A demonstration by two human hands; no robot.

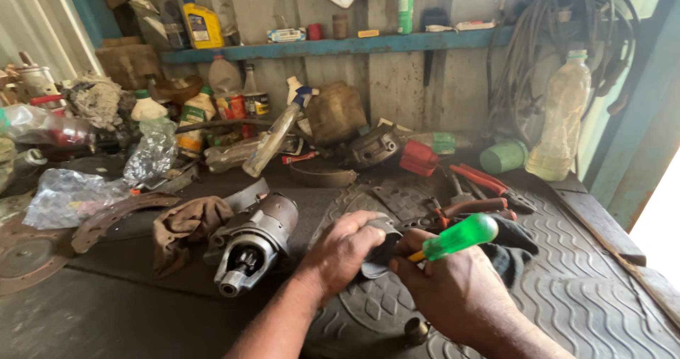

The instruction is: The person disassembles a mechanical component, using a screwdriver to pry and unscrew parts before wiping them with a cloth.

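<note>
My left hand [345, 249] grips a small grey metal part [380, 249] over the black rubber mat [567, 288]. My right hand [457, 288] holds a screwdriver with a green handle [460, 236], its tip pointed into that part. A grey starter motor [253, 242] lies on the bench just left of my left hand, its gear end facing me. A brown rag [183, 226] lies against its left side.
Red-handled pliers [476, 180] and other tools lie behind my hands. A dark cloth [511, 249] lies under my right hand. Bottles [563, 118], crumpled plastic [152, 153] and metal parts crowd the back of the bench. A rusty disc [28, 256] sits far left. A small dark cylinder [416, 331] stands near my wrist.
</note>
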